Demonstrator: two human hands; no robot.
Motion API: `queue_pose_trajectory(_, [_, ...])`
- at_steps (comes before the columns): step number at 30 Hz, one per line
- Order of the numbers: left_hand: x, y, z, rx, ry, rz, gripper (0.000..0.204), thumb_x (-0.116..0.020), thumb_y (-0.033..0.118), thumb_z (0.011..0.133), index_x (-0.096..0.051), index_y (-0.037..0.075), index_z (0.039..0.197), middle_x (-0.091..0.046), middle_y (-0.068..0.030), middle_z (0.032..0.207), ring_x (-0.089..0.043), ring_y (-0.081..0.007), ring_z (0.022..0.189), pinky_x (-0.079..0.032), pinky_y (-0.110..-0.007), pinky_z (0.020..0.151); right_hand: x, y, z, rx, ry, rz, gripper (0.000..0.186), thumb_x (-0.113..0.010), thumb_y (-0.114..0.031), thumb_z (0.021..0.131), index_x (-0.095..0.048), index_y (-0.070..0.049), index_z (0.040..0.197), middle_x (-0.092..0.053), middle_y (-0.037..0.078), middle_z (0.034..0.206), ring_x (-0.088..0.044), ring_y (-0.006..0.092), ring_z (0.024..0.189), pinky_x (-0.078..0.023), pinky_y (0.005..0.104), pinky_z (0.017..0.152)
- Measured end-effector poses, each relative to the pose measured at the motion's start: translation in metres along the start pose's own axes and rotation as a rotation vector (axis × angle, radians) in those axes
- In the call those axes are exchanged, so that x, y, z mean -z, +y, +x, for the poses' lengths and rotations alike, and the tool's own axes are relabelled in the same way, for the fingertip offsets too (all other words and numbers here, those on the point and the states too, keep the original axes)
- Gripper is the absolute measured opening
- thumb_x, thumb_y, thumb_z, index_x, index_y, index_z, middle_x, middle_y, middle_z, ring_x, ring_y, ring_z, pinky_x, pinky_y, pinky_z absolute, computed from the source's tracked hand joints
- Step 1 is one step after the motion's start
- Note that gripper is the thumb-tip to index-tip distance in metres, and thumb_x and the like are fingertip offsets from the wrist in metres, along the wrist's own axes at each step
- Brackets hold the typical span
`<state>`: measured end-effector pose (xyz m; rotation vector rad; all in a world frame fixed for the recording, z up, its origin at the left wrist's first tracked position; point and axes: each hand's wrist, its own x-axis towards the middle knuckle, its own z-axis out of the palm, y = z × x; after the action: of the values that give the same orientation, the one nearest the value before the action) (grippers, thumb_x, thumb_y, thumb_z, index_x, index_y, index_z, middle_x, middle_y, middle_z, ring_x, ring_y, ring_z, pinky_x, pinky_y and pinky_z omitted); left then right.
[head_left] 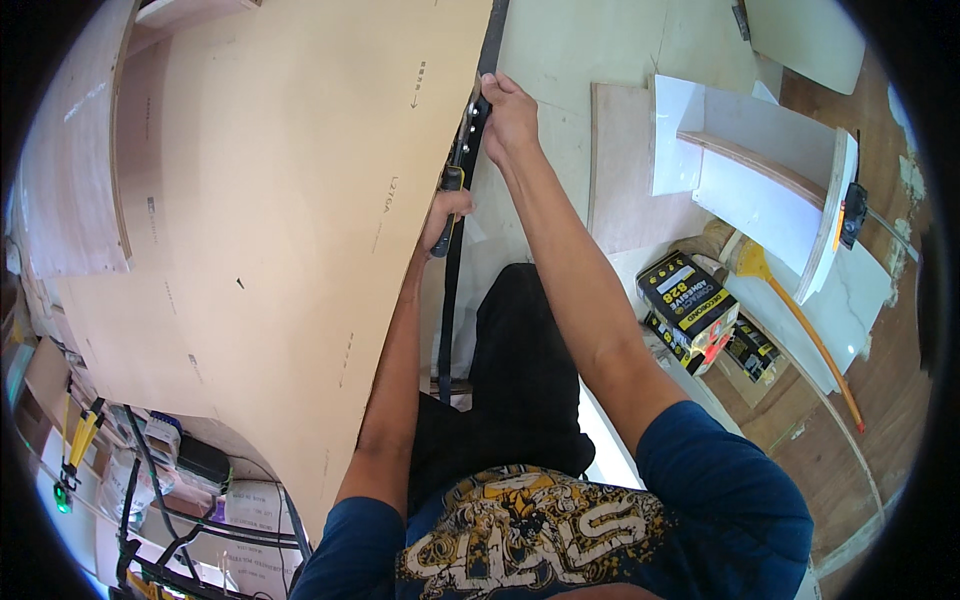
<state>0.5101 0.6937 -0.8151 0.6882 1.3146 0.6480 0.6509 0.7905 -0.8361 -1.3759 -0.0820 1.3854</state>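
A large beige board (280, 200) fills the left and middle, its long right edge running past my hands. Along that edge lies a black strip (491, 45), and a length of it hangs down towards my lap. My left hand (446, 214) is closed round the black and yellow handle of a plier-like cutting tool (452, 180); the board hides part of this hand. The tool's riveted metal head points up along the strip. Just above it, my right hand (511, 118) pinches the strip at the board's edge, thumb on top.
To the right stand a white shelf unit (760, 170), a black and yellow adhesive box (688, 295) and a yellow-handled broom (800, 320). A curved wooden panel (75, 140) rests on the board's far left. Black metal frame bars (230, 533) and a yellow tool (82, 435) are at lower left.
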Motion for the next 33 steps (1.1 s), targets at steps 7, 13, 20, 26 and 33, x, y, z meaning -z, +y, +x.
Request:
queue_pose_trajectory(7, [-0.002, -0.001, -0.007, 0.031, -0.002, -0.061, 0.051, -0.066, 0.003, 0.064, -0.055, -0.007, 0.113, -0.067, -0.0182, 0.080, -0.065, -0.0217, 0.066, -0.054, -0.034, 0.061, 0.005, 0.006, 0.009, 0.006, 0.042, 0.053, 0.030, -0.061, -0.001, 0.098, -0.058, 0.012, 0.124, -0.067, 0.013, 0.106, -0.065, 0.0197, 0.089, -0.055, 0.0354, 0.082])
queue_pose_trajectory(13, [0.001, 0.006, -0.008, 0.034, -0.039, -0.027, 0.046, -0.066, 0.004, 0.066, -0.056, -0.006, 0.109, -0.064, -0.0149, 0.076, -0.062, -0.0199, 0.063, -0.053, -0.034, 0.060, -0.006, 0.005, 0.001, 0.013, 0.133, 0.068, 0.023, -0.062, -0.001, 0.097, -0.061, 0.010, 0.117, -0.068, 0.012, 0.102, -0.066, 0.0200, 0.087, -0.056, 0.0353, 0.079])
queue_pose_trajectory(20, [-0.005, 0.013, -0.006, 0.049, -0.071, -0.032, 0.037, -0.065, 0.000, 0.065, -0.057, -0.004, 0.101, -0.060, -0.0107, 0.070, -0.059, -0.0192, 0.059, -0.050, -0.033, 0.058, 0.000, 0.002, 0.002, 0.008, 0.031, 0.037, 0.024, -0.062, -0.002, 0.097, -0.061, 0.010, 0.118, -0.068, 0.012, 0.101, -0.066, 0.0189, 0.085, -0.055, 0.0342, 0.079])
queue_pose_trajectory(26, [-0.008, 0.007, 0.008, -0.013, -0.014, -0.087, 0.038, -0.068, 0.000, 0.060, -0.058, -0.002, 0.097, -0.057, -0.0067, 0.068, -0.058, -0.0192, 0.060, -0.047, -0.033, 0.057, 0.002, 0.008, 0.002, 0.046, 0.005, -0.028, 0.012, -0.059, -0.007, 0.101, -0.062, 0.002, 0.108, -0.066, 0.006, 0.094, -0.064, 0.0159, 0.082, -0.054, 0.0314, 0.078])
queue_pose_trajectory(33, [-0.009, 0.017, -0.001, -0.067, 0.136, 0.198, 0.034, -0.072, 0.003, 0.057, -0.061, 0.003, 0.089, -0.054, -0.0017, 0.073, -0.051, -0.0169, 0.063, -0.043, -0.032, 0.058, 0.000, -0.021, 0.025, 0.041, -0.053, -0.250, 0.023, -0.062, -0.017, 0.100, -0.061, 0.005, 0.106, -0.060, 0.005, 0.087, -0.054, 0.0131, 0.076, -0.047, 0.0305, 0.069])
